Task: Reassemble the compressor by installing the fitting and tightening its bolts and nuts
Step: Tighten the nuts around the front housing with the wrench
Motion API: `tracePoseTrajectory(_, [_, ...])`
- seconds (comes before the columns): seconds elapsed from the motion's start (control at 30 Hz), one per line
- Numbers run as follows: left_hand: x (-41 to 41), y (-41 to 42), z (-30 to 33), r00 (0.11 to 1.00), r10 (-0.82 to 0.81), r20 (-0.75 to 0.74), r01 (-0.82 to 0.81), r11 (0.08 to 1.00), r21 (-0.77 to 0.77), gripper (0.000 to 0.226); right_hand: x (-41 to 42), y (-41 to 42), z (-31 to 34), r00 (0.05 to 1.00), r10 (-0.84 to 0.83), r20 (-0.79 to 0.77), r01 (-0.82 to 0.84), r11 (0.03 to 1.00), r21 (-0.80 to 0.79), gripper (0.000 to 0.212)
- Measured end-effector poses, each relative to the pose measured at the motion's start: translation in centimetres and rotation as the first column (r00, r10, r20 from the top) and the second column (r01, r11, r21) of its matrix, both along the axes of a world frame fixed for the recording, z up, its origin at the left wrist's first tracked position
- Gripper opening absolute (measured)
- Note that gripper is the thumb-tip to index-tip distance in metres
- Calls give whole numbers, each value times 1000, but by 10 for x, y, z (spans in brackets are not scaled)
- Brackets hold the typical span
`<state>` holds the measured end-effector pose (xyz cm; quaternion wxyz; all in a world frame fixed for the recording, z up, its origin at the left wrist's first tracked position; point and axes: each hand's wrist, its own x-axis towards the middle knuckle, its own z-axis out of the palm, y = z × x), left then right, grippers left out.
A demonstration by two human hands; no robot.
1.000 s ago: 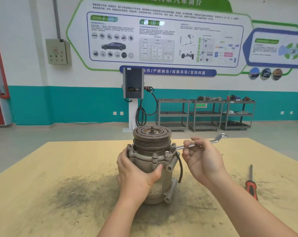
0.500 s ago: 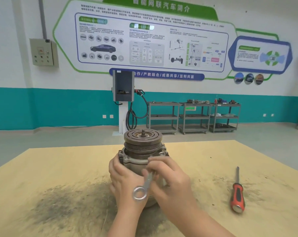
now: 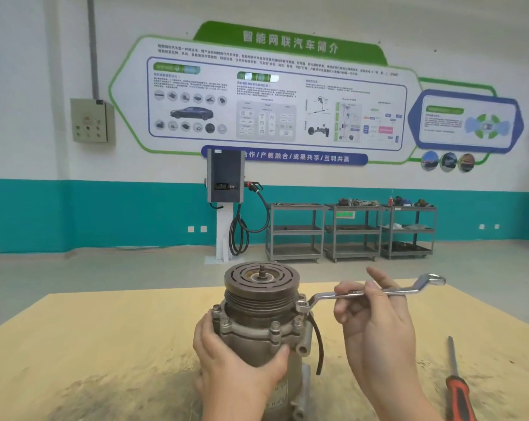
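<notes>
A grey metal compressor (image 3: 258, 329) stands upright on the yellow table (image 3: 105, 344), its grooved pulley on top. Bolts ring its flange. My left hand (image 3: 235, 372) grips the compressor body from the near left side. My right hand (image 3: 375, 326) holds the shaft of a silver ring spanner (image 3: 369, 294) between thumb and fingers, the index finger raised. The spanner's near ring sits on a flange bolt (image 3: 302, 305) at the compressor's right, and the shaft points out to the right.
A red-handled screwdriver (image 3: 457, 381) lies on the table at the right. A dark greasy stain spreads over the table around the compressor. Far behind are a charging post (image 3: 225, 205) and grey shelf carts (image 3: 348, 232) by the wall.
The spanner swung from in front of the compressor back out to the right, with its ring on the right flange bolt. My left hand kept its grip on the body.
</notes>
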<state>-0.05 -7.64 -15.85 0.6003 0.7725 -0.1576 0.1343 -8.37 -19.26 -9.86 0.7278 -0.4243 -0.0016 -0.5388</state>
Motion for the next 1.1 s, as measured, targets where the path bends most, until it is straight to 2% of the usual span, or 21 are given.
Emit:
tracePoseTrajectory(0.3, [1, 4, -2, 996, -86, 28, 88, 994, -71, 127, 2, -6, -7, 978, 202, -43, -195, 972, 133, 16])
tracePoseTrajectory(0.53, [1, 10, -2, 979, -196, 57, 202, 969, -143, 134, 3, -4, -14, 995, 99, -9, -98, 994, 56, 16])
tracePoseTrajectory(0.63, [4, 10, -5, 980, -192, 53, 198, 967, -158, 129, 4, 6, -21, 996, -71, 49, 77, 990, -119, 17])
tracePoseTrajectory(0.67, [5, 10, -6, 982, -181, 53, 187, 971, -147, 127, 4, 11, -24, 983, -154, 100, 172, 963, -207, 16])
tracePoseTrajectory(0.73, [6, 8, -7, 985, -165, 49, 170, 976, -135, 129, 6, 21, -31, 940, -274, 205, 336, 846, -413, 15])
tracePoseTrajectory(0.83, [6, 6, -7, 987, -154, 43, 158, 980, -125, 133, 9, 30, -39, 926, -289, 243, 376, 660, -650, 14])
tracePoseTrajectory(0.9, [6, 7, -6, 986, -162, 29, 165, 978, -125, 138, 10, 30, -40, 930, -289, 227, 362, 625, -691, 14])
tracePoseTrajectory(0.97, [6, 7, -6, 986, -166, 30, 168, 977, -128, 134, 8, 31, -37, 928, -298, 225, 370, 661, -653, 16])
tracePoseTrajectory(1.0, [6, 9, -6, 986, -165, 33, 168, 977, -130, 131, 6, 31, -34, 931, -298, 210, 363, 709, -605, 18])
tracePoseTrajectory(1.07, [5, 10, -5, 984, -173, 40, 177, 976, -127, 129, 4, 24, -26, 960, -263, 97, 280, 863, -421, 24])
tracePoseTrajectory(1.1, [4, 10, -4, 983, -177, 39, 180, 977, -117, 130, 3, 17, -22, 982, -191, 12, 186, 941, -281, 24])
